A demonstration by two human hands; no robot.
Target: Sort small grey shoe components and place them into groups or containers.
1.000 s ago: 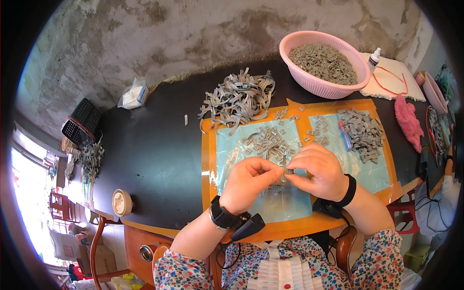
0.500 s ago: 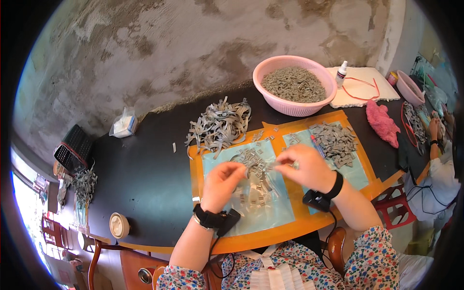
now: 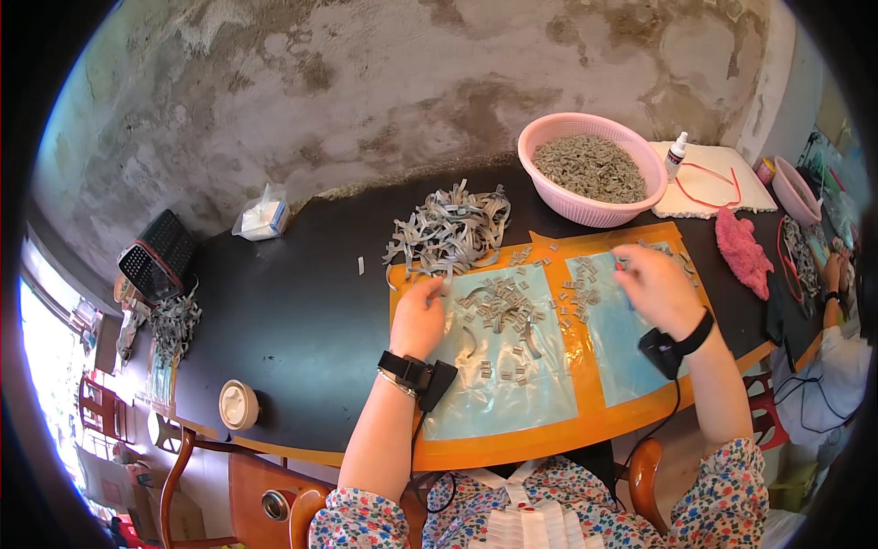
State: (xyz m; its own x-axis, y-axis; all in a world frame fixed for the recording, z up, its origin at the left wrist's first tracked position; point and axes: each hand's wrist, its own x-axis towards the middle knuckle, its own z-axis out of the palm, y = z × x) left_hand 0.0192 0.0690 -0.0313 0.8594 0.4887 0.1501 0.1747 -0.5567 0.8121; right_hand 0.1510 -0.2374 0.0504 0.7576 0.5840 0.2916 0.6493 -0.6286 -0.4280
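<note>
At the lower edge of a heap of grey flat strips [image 3: 453, 224], my left hand [image 3: 418, 322] has its fingers pinched together; what they hold is too small to make out. Small grey cut pieces [image 3: 508, 306] lie scattered on the left light-blue sheet [image 3: 498, 407], to the right of that hand. My right hand [image 3: 660, 291] hovers over the right light-blue sheet [image 3: 622, 361], fingers curled. A small red tip [image 3: 620, 266] shows at its fingertips; the rest is hidden. More grey pieces [image 3: 581, 288] lie left of this hand, and others show past it.
A pink basket [image 3: 593, 209] full of grey pieces stands at the back. Right of it are a white board [image 3: 718, 188], a spray bottle [image 3: 676, 154] and a pink cloth [image 3: 743, 252]. A cup [image 3: 239, 404] and dark crate [image 3: 157, 254] are at left. Another person's hand [image 3: 834, 270] works far right.
My hands have moved apart from over the left sheet. The left went to the strip heap, the right over the right sheet. The whole view has shifted slightly.
</note>
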